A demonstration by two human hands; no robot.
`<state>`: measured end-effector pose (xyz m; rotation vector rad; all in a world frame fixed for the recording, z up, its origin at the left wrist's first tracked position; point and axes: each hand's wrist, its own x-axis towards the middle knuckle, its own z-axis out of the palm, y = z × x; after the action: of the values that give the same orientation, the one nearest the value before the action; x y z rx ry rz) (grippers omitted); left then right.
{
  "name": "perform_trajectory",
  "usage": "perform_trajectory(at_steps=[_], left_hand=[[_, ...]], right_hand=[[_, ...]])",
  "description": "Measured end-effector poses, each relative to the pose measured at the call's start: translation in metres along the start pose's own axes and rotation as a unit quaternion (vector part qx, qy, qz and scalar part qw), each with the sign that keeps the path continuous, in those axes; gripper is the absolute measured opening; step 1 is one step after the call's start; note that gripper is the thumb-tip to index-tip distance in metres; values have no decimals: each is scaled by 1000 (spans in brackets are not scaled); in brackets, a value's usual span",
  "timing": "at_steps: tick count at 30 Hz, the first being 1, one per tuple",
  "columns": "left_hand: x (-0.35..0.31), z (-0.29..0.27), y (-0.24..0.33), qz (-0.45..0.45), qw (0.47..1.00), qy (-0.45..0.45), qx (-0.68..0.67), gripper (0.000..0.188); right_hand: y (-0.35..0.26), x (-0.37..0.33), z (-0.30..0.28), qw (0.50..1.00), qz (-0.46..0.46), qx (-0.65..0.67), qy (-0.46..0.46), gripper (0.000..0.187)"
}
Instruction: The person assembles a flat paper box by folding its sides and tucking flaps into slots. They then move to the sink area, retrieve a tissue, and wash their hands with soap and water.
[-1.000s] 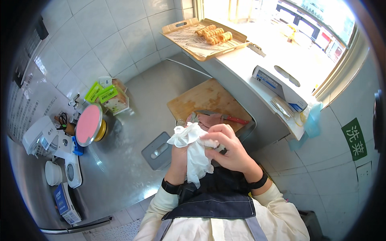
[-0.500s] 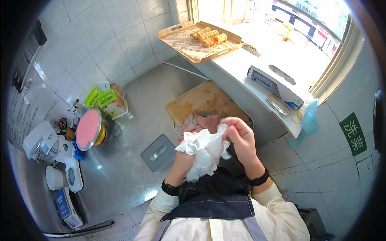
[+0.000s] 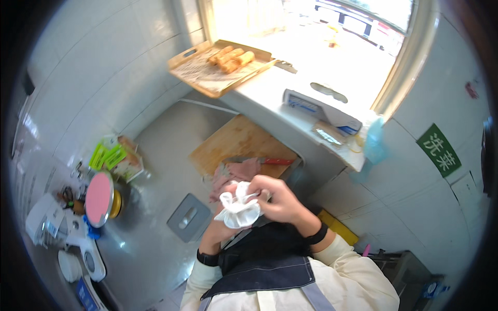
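Since a second ago the white paper towel (image 3: 238,210) has gone from a loose sheet hanging over the hands to a tight crumpled wad, and both hands have drawn closer to the chest, low in the centre of the frame. The right hand (image 3: 277,199) curls over the wad from the right, its fingers pressed into the folds, so it is closed on the towel. The left hand (image 3: 220,228) sits underneath and is almost wholly covered by the paper; it seems to cup the wad from below, but I cannot tell how its fingers lie. Holding the towel between both palms like this suits wiping or drying the hands, as I judge it.

Just above the hands, slices of pink raw meat (image 3: 233,173) lie at the near edge of the wooden cutting board (image 3: 236,142), with a red-handled knife (image 3: 270,161) laid flat beside them, blade pointing left, out of the way. On the sill at upper centre a wooden tray (image 3: 199,78) carries golden fried rolls (image 3: 231,56). A tissue box (image 3: 321,106) rests on the ledge to the right. A round pink lid (image 3: 98,197) stands at middle left.

The window glare washes out the top of the frame, and the clutter at far left is too warped to identify.
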<state>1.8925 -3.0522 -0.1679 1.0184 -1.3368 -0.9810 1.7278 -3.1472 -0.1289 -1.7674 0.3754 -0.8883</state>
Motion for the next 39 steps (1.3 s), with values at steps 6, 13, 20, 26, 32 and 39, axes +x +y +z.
perform_trajectory(at_steps=[6, 13, 20, 26, 32, 39], left_hand=[[17, 12, 15, -36, 995, 21, 92, 65], [9, 0, -6, 44, 984, 63, 161, 50], [-10, -15, -25, 49, 988, 46, 137, 42], [-11, -17, -33, -18, 989, 134, -52, 28], [-10, -18, -10, -83, 956, 157, -235, 27], [-15, -19, -7, -70, 924, 194, -322, 20]], right_hand=[[0, 2, 11, 973, -128, -158, -113, 8], [-10, 6, 22, 947, -216, -237, 6, 10], [-19, 5, 21, 945, -245, -214, -30, 16], [-33, 16, 0, 944, -248, -213, -43, 27], [-57, 33, -74, 906, -126, -399, 69, 25], [-87, 94, -198, 778, 187, -597, 62, 35]])
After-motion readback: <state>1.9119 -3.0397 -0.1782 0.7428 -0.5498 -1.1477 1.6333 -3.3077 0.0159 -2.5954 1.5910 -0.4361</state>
